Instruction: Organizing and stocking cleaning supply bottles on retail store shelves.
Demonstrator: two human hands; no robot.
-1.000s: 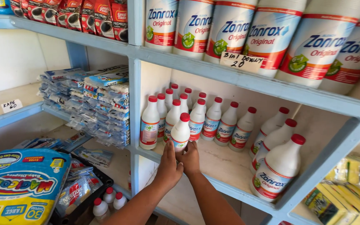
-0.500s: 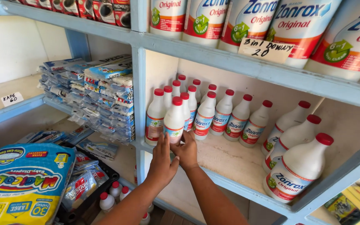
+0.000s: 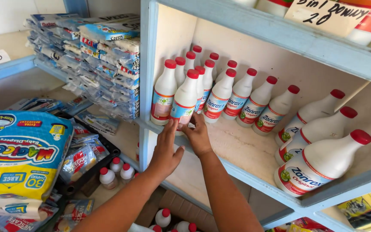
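Since the earlier frames the white bottle with the red cap [image 3: 184,101] has gone from being lifted in both hands to standing upright at the front edge of the pale blue shelf [image 3: 254,178], just beside another bottle of the same kind [image 3: 163,94] on its left, and the view has drawn closer to the shelf. Both hands are now at its base: the left hand [image 3: 167,148] lies open and flat, fingers stretched upward with the tips touching the lowest part of the bottle at the shelf edge, holding nothing; the right hand [image 3: 198,135] is loosely curled with its fingers against the bottle's lower right side, touching rather than gripping as far as can be seen. Behind this bottle stand more small white bottles in rows [image 3: 220,86], running back into the compartment. Further right, three larger white bottles with red caps [image 3: 323,161] stand in a line along the same shelf. A handwritten card [image 3: 325,15] hangs on the shelf above. Left of the blue upright post is a stack of blue and white sachet packs [image 3: 95,64], and below it a large blue and yellow diaper pack [image 3: 20,157] sits in the foreground, with a few small red-capped bottles [image 3: 117,169] beside it.
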